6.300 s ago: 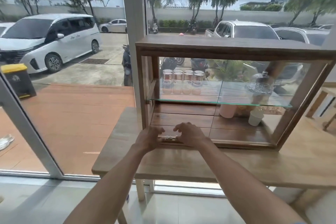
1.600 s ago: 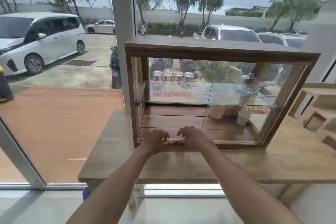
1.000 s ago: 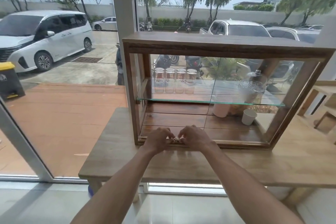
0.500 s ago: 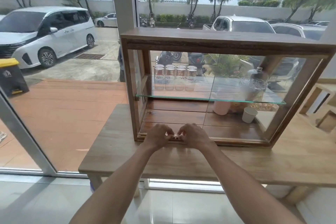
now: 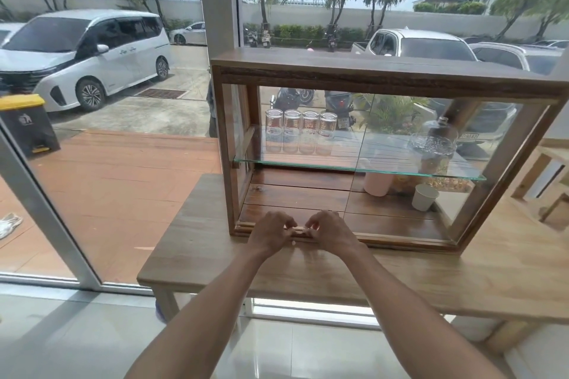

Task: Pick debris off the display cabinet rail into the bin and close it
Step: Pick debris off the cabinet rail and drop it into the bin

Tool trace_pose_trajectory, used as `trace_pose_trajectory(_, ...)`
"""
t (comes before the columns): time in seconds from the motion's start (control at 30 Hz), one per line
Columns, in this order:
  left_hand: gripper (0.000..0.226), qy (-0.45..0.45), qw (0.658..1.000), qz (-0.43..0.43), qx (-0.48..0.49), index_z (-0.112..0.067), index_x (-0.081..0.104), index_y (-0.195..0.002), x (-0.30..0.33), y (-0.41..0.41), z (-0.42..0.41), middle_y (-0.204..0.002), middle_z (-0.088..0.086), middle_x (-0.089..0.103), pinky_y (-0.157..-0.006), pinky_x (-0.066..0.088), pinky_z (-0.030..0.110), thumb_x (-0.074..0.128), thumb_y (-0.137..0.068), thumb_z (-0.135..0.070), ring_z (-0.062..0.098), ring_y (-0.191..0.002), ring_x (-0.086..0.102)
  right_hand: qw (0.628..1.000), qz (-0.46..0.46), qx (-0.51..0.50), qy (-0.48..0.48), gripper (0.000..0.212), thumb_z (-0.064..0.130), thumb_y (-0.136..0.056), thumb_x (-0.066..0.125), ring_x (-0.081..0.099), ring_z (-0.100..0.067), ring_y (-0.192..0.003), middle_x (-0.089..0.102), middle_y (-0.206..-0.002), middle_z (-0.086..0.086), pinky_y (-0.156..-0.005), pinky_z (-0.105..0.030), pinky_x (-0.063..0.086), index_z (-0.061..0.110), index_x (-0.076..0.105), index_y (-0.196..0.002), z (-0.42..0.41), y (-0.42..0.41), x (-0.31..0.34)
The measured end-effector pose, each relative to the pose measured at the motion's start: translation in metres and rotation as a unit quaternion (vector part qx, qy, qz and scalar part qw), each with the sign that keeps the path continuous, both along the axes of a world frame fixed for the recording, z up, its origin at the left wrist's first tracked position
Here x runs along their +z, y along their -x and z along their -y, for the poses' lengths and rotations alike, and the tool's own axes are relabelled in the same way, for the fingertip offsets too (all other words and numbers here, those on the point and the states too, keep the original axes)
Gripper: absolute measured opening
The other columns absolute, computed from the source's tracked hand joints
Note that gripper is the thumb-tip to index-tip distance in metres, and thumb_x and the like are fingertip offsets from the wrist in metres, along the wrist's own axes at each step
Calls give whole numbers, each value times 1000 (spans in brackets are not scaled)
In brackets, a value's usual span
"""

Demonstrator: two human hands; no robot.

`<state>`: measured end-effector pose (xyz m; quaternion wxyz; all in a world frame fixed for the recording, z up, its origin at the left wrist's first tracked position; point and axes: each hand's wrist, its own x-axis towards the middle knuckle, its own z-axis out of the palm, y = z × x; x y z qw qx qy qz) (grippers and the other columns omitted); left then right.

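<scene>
A wooden display cabinet [image 5: 385, 71] with glass sides stands on a wooden table [image 5: 462, 280]. Its left half is open, and the sliding glass door's edge [image 5: 351, 194] sits near the middle. Both my hands rest on the bottom front rail [image 5: 400, 240]. My left hand [image 5: 271, 232] and my right hand [image 5: 331, 229] have curled fingers, their tips pinched on pale bits of debris [image 5: 297, 228] lying in the rail between them. One small pale crumb [image 5: 294, 243] lies on the table just below the rail.
Several upturned glasses [image 5: 300, 129] stand on the glass shelf [image 5: 338, 163], with a glass jar [image 5: 434, 144] to the right. Below are a pink cup [image 5: 377, 184] and a white cup [image 5: 424, 197]. A yellow-lidded bin [image 5: 27, 123] stands outside the window. A wooden rack [image 5: 551, 181] is at right.
My two hands have drawn closer together along the rail, gathering the pale debris between their fingertips. The view has shifted slightly.
</scene>
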<state>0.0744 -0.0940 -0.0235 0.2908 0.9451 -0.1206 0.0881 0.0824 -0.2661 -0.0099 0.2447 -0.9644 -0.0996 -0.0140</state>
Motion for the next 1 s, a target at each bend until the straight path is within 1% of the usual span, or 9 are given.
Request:
trace_pose_trajectory(0.1, 19, -3, 1000, 0, -13, -17, 76, -108, 0, 0, 1, -106, 0, 76, -87, 53, 34, 69, -90, -17, 17, -102, 68, 1000, -2, 0, -2, 17, 19, -92, 69, 62, -25, -115, 74, -109, -9, -100, -37, 49, 16, 80, -105, -1, -1, -1)
trace_pose_trajectory(0.2, 17, 4, 1000, 20, -14, -19, 77, -105, 0, 3, -4, -103, -3, 77, -84, 53, 36, 70, -90, -19, 15, -97, 68, 1000, -12, 5, -10, 16, 22, -92, 69, 61, -24, -114, 73, -109, -9, -99, -37, 50, 18, 80, -103, 2, -3, -2)
trace_pose_trajectory(0.3, 16, -9, 999, 25, -36, -18, 78, -101, -5, 12, -8, -98, -1, 77, -77, 54, 37, 72, -88, -24, 20, -90, 69, 1000, -3, 16, -18, 14, 23, -91, 70, 65, -21, -102, 73, -97, -3, -90, -33, 51, 19, 81, -98, 4, -3, -2)
trace_pose_trajectory(0.4, 16, -30, 998, 27, -50, -22, 79, -101, -11, 22, -7, -97, -3, 76, -70, 51, 32, 71, -89, -29, 21, -86, 71, 999, 12, 22, -38, 12, 24, -89, 73, 65, -16, -86, 70, -85, 2, -83, -30, 53, 20, 82, -95, 4, -3, 0)
trace_pose_trajectory(0.6, 20, -135, 985, 56, -88, -24, 75, -111, -15, 26, 1, -106, 0, 74, -72, 56, 40, 61, -96, -27, 24, -89, 72, 998, 8, 23, -53, 13, 26, -87, 75, 64, -14, -82, 75, -91, -3, -77, -27, 51, 20, 82, -96, 7, -5, 1)
trace_pose_trajectory(0.67, 22, -171, 979, 66, -93, -20, 75, -105, -15, 26, 3, -102, 2, 73, -64, 52, 38, 55, -99, -28, 27, -85, 71, 998, 10, 21, -57, 14, 27, -87, 75, 65, -15, -83, 75, -90, -2, -75, -25, 47, 20, 82, -97, 9, -5, 1)
trace_pose_trajectory(0.73, 25, -191, 974, 72, -94, -17, 74, -101, -16, 25, 4, -98, 3, 71, -60, 45, 35, 51, -99, -27, 29, -82, 71, 998, 11, 21, -61, 14, 29, -87, 75, 67, -16, -86, 75, -89, -1, -78, -27, 50, 21, 82, -96, 9, -5, 1)
trace_pose_trajectory(0.87, 22, -157, 984, 33, -76, -15, 74, -103, -15, 24, 7, -105, 2, 73, -72, 56, 41, 54, -95, -20, 27, -89, 71, 998, 14, 28, -61, 14, 29, -88, 73, 66, -19, -91, 75, -89, 0, -86, -34, 53, 22, 82, -97, 9, -4, 2)
trace_pose_trajectory(1.0, 20, -115, 992, -1, -54, -15, 76, -95, -11, 24, 13, -101, 7, 75, -77, 55, 40, 59, -85, -15, 28, -93, 69, 997, 11, 29, -64, 13, 28, -88, 73, 67, -18, -91, 74, -89, 2, -86, -34, 54, 24, 81, -98, 7, -3, 2)
